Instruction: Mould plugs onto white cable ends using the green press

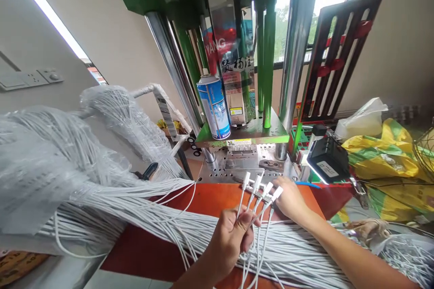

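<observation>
Orange-red workbench sits under a green moulding press. Just in front of the press, left hand is closed around several white cables, right hand pinching their white plug ends, fanned out in a row. Blue spray can stands on the press.

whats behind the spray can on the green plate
A metal housing with a small yellow label sits behind the spray can; whatever lies directly behind the can is hidden.
</observation>
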`<state>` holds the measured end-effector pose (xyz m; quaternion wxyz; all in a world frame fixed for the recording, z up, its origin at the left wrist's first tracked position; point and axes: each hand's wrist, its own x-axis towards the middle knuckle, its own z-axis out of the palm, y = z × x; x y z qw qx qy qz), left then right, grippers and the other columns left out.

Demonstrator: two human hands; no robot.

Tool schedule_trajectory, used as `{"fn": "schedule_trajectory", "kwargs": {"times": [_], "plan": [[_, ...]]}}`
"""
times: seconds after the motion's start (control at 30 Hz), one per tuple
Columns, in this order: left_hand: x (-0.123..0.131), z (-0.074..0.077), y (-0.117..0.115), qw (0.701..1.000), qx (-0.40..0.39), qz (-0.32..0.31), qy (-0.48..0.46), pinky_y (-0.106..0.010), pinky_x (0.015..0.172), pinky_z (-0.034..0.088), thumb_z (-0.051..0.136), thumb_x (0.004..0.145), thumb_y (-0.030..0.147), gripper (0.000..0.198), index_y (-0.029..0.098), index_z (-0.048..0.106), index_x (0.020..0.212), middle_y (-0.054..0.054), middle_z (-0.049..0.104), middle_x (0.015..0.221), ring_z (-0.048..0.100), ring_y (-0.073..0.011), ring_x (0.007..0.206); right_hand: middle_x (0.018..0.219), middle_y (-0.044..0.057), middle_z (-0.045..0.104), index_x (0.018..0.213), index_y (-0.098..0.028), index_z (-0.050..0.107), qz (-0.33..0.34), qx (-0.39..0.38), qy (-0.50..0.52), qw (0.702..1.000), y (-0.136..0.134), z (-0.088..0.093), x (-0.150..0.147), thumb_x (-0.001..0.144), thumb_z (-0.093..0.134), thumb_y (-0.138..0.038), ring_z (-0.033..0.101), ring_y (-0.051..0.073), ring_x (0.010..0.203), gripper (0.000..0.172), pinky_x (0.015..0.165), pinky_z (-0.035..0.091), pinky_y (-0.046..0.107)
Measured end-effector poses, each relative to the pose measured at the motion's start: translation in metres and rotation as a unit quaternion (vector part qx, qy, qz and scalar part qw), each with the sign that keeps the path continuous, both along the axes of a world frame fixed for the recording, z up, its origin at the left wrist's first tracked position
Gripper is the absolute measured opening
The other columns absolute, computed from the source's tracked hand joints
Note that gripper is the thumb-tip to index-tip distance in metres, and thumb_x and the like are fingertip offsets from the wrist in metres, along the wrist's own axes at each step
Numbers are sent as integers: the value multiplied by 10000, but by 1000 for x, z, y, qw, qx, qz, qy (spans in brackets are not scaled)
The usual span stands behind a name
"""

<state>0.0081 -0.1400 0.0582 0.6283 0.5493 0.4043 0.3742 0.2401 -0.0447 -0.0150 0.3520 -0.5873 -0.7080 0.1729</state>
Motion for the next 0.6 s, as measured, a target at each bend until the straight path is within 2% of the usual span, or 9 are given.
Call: {"fn": "schedule_trajectory", "kwargs": {"times": [0.13,0.2,0.23,0.3,0.33,0.37,0.43,0.5,0.6], "plan": [[-1,1,-5,1000,12,-9,10,-234,499,235,540,979,643,527,136,643,876,57,416,507,336,-66,454,777,79,586,711,-205,578,53,-53,75,994,-8,23,-4,1004,390,-577,543,236,799,509,769,446,381],[0,1,-7,1000,11,-12,12,-236,478,209,562,949,679,559,136,645,846,60,396,500,323,-62,432,754,66,612,785,-191,630,125,-127,153,972,-16,40,-9,1029,230,-666,560,198,699,667,672,460,337],[1,1,-8,1000,10,-14,14,-236,466,199,567,936,696,574,137,645,834,60,388,494,318,-60,421,741,61,619,830,-183,654,174,-181,219,943,-21,47,-12,1018,222,-706,560,184,653,704,623,454,319],[3,1,-9,1000,8,-20,20,-233,451,195,569,922,717,590,141,639,817,63,372,485,313,-60,410,722,44,613,912,-169,679,255,-271,353,859,-29,57,-17,951,406,-765,533,157,589,657,559,426,292],[4,1,-9,999,8,-24,25,-232,448,199,564,922,722,593,142,638,820,64,366,484,310,-62,412,719,30,602,937,-171,675,272,-291,407,822,-32,59,-18,896,532,-761,513,146,576,608,548,415,284],[5,2,-9,999,12,-27,33,-231,450,202,554,926,724,597,141,639,830,65,360,483,305,-62,416,719,14,588,939,-179,665,267,-287,444,806,-35,59,-17,846,639,-729,496,136,575,558,549,407,278],[5,4,-9,998,25,-32,58,-232,467,205,526,939,727,613,133,650,852,65,356,482,286,-60,428,714,-12,552,880,-198,631,220,-241,473,818,-41,54,-7,826,728,-637,477,122,599,452,572,404,266],[3,9,-7,996,27,-35,77,-235,484,200,509,943,732,629,128,664,862,62,352,481,273,-58,441,716,-14,532,818,-202,601,144,-197,490,837,-47,44,19,856,726,-578,481,126,636,397,591,405,263],[-11,25,-3,996,2,2,84,-233,486,214,617,863,752,607,151,690,816,47,370,505,296,-64,463,701,-3,534,812,-209,611,-26,-122,386,914,-66,26,90,909,618,-616,470,135,608,419,561,404,276]]}}
